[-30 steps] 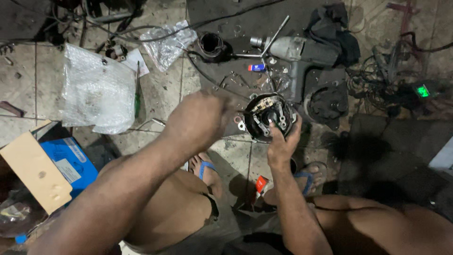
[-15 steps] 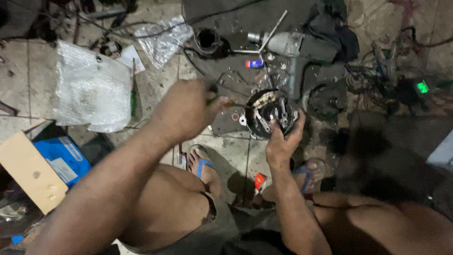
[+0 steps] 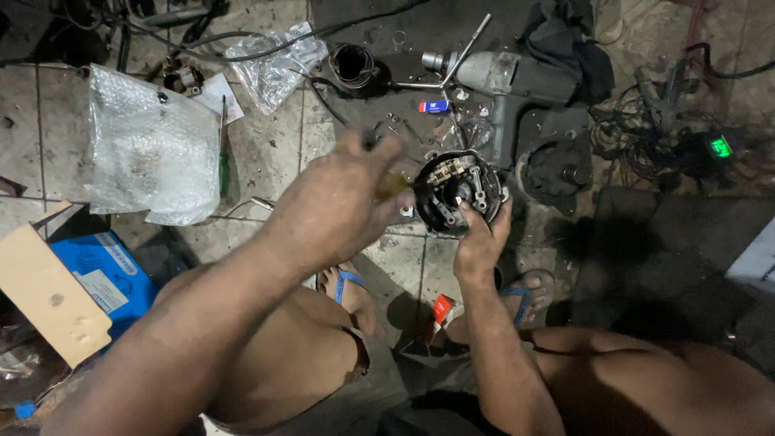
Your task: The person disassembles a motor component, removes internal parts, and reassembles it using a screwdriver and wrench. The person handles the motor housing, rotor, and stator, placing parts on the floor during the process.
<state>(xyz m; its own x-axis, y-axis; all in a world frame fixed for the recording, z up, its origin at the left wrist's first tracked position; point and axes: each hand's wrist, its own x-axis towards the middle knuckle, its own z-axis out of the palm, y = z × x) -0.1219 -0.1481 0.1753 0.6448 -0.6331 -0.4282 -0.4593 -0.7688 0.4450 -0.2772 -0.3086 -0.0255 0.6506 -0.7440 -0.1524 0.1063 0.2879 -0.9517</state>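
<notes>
A grimy tiled floor (image 3: 266, 161) fills the view, with a dark mat (image 3: 420, 32) spread at the far side and tools scattered over it. The person sits low with knees apart, feet in blue-strapped sandals (image 3: 517, 295).

The right hand (image 3: 478, 242) grips a round motor part (image 3: 460, 191) from below, fingers curled around its near rim, holding it up above the floor in the middle of the scene with its open face toward the camera; metal plates and dark windings show inside. The left hand (image 3: 339, 206) is closed around a small yellowish handle (image 3: 393, 187), probably a screwdriver, though the blur makes that uncertain, and its tip sits just at the left edge of the motor part.

Beyond the hands lie a grey power drill (image 3: 504, 77), a cross-shaped wrench (image 3: 452, 69), a dark round cup (image 3: 353, 64) and a small red and blue lighter (image 3: 433, 106). To the far right a tangle of wires (image 3: 646, 137) surrounds a small device with a green lit display (image 3: 719, 147). On the left lie a sheet of bubble wrap (image 3: 149, 149), a green-handled screwdriver (image 3: 224, 165), and nearer, a blue box (image 3: 101, 278) beside a brown cardboard flap (image 3: 44, 295). A crumpled clear plastic bag (image 3: 270, 64) rests far left of the cup.
</notes>
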